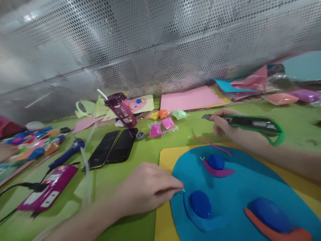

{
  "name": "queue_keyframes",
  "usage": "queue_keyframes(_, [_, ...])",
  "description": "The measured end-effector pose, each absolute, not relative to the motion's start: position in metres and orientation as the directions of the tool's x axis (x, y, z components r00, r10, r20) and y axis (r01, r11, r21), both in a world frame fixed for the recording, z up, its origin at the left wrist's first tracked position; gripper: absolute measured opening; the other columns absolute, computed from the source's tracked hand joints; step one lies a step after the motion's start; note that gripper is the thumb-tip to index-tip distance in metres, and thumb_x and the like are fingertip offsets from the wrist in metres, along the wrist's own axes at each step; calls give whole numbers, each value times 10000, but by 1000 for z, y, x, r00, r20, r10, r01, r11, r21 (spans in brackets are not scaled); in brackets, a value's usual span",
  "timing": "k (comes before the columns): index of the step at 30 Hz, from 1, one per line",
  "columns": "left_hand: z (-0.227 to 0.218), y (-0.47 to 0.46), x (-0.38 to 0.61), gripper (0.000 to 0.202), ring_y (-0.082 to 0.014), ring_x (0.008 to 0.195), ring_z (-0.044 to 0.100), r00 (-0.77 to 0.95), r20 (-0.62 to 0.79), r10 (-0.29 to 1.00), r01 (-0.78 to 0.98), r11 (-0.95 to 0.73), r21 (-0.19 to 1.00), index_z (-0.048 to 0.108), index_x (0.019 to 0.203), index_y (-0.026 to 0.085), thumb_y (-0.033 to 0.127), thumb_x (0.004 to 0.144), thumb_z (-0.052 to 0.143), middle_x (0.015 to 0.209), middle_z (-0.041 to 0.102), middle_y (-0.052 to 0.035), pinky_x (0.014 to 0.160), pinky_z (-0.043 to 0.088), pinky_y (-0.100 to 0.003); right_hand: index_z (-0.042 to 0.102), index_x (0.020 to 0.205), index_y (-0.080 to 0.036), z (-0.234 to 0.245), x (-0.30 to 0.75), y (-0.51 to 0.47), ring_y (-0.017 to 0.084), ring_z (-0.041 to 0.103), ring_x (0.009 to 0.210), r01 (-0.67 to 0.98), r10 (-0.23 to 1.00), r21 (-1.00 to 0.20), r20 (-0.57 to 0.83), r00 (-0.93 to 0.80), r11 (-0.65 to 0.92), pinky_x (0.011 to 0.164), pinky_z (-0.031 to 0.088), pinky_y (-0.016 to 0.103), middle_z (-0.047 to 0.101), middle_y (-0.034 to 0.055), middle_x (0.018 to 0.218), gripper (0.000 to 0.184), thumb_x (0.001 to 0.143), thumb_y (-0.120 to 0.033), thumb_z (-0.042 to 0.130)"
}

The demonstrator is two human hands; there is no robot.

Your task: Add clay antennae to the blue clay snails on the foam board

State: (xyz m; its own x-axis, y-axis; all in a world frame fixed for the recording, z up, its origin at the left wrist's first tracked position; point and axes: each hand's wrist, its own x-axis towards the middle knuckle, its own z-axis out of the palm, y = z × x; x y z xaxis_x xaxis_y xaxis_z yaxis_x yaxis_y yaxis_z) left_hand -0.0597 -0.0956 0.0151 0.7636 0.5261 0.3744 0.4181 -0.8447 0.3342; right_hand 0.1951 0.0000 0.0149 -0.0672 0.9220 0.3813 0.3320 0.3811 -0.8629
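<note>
My left hand (152, 185) pinches a tiny yellow-green strip (183, 190) over the left edge of the blue paper shape (240, 189). Just beside it lies a snail figure with a dark blue disc (201, 204) and a light blue clay body (209, 223). My right hand (222, 124) is wrapped round a green utility knife (255, 123), its blade out and pointing left, above the table. Further back on the paper is a purple clay body (219, 172) with a blue disc and small green feelers. An orange clay body (276, 227) curves under another disc at lower right.
A thin pink strip (213, 145) crosses the paper's back edge. Behind stand a cup with a straw (122, 110), bagged clay (164, 122) and pink paper (190, 97). Two phones (112, 149), a magenta power bank (48, 189) with cables and a glue gun (66, 154) lie left.
</note>
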Motion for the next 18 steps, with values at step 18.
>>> queue_keyframes(18, [16, -97, -61, 143, -113, 558, 593, 789, 358, 498, 431, -866, 255, 640, 941, 179, 178, 876, 513, 686, 678, 15, 521, 390, -240, 482, 729, -196, 23, 193, -3, 71, 463, 434, 373, 959, -884, 270, -89, 284, 437, 378, 180, 525, -44, 482, 121, 849, -190, 473])
